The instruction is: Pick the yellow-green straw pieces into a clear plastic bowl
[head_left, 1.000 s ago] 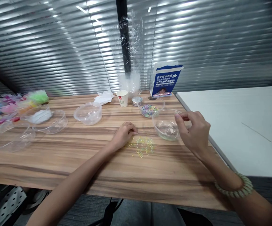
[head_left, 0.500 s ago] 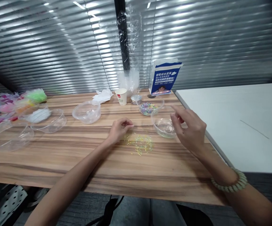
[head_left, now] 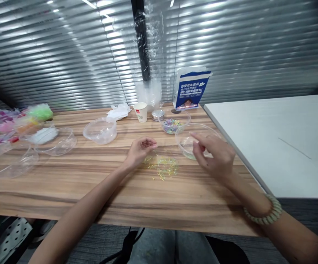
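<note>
A loose patch of thin yellow and green bead-like sticks [head_left: 165, 167] lies on the wooden table. At its upper left edge my left hand [head_left: 141, 150] rests with thumb and fingertips pinched together; whatever they hold is too small to make out. My right hand [head_left: 216, 156] hovers over the near right side of a clear plastic bowl [head_left: 183, 146], index finger and thumb apart, and looks slightly blurred. Something pale green shows at the bottom of this bowl, partly hidden by the hand. Behind it stands another clear bowl with multicoloured small pieces [head_left: 172, 125].
A paper cup [head_left: 140, 112], a round tin [head_left: 157, 115], white tissues [head_left: 119, 111] and a blue-and-white bag [head_left: 192, 90] stand along the back. More clear bowls [head_left: 101, 132] and colourful packets [head_left: 4, 126] are on the left. A white table [head_left: 285, 146] adjoins on the right.
My right hand has shifted left and toward the bead-like sticks, its thumb and index finger apart. The left hand keeps its pinch in nearly the same place. The view has moved slightly.
</note>
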The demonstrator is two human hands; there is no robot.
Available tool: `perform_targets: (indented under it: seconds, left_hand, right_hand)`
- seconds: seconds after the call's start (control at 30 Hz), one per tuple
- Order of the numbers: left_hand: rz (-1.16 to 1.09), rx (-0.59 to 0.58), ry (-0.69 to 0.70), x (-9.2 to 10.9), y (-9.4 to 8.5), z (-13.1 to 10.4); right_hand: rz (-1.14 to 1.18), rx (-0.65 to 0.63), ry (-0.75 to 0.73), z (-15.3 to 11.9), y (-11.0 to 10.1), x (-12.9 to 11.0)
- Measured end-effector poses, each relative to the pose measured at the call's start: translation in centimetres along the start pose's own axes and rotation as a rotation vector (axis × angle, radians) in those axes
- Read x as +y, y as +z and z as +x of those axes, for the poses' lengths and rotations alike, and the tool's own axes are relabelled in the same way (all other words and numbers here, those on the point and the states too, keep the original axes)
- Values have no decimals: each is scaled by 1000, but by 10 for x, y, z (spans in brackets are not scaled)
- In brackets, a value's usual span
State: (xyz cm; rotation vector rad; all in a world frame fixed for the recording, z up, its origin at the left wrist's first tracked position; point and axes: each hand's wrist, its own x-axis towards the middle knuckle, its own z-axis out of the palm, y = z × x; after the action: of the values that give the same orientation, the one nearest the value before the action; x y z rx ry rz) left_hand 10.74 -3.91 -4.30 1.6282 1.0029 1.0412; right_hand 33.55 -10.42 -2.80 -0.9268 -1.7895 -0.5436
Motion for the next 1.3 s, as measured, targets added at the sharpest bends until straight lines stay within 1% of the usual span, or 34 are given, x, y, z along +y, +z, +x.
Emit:
perform_targets:
  seconds: [0.03, 0.1, 0.17, 0.23, 0.33, 0.53, 0.6, 0.67, 0.73, 0.77, 0.8, 0.83, 0.9, 0.97, 1.07, 1.2, 1.23, 1.3]
  left_hand:
    - [-19, -25, 13, 3, 2, -2]
    - [-71, -92, 25, 9, 7, -8]
    - [-129, -172, 11, 14, 12, -13]
    - [-176, -241, -15, 18, 15, -17]
    - [-212, -281, -32, 20, 18, -20]
    - [-228, -271, -50, 19, 19, -23]
    - [-193, -290, -57, 20, 15, -21]
    - [-123, -269, -43, 22, 5, -16]
    - [12, -196, 3, 24, -9, -8]
    - [116, -159, 28, 25, -17, -4]
    - [232, -156, 34, 25, -24, 0]
    - [327, -175, 21, 24, -31, 3]
    - [467, -265, -34, 22, -39, 6]
    - [543, -364, -81, 18, -40, 6]
    - [616, -423, -87, 13, -38, 4]
    - [575, -413, 2, 9, -34, 2]
    - [562, -395, 27, 9, -32, 1]
    - [544, -312, 73, 11, -26, 0]
  right_hand:
    - [22, -26, -43, -1, 1, -4]
    - [53, -120, -117, -4, 4, -11]
    - [73, -202, -157, -8, 8, -16]
    - [105, -232, -171, -12, 11, -19]
    - [182, -214, -168, -14, 14, -21]
    - [323, -151, -163, -12, 15, -25]
    - [344, -153, -168, -13, 15, -26]
    - [348, -147, -166, -13, 14, -25]
    - [316, -132, -140, -10, 11, -23]
    - [285, -122, -113, -8, 8, -21]
    - [247, -110, -80, -6, 6, -19]
    - [204, -95, -46, -3, 4, -16]
    - [119, -64, 16, 2, 0, -9]
    - [55, -42, 59, 5, -2, -2]
    - [12, -45, 116, 6, -2, 8]
    - [2, -63, 183, 6, -3, 19]
    - [-1, -65, 204, 6, -4, 22]
    - [-14, -66, 259, 6, -5, 28]
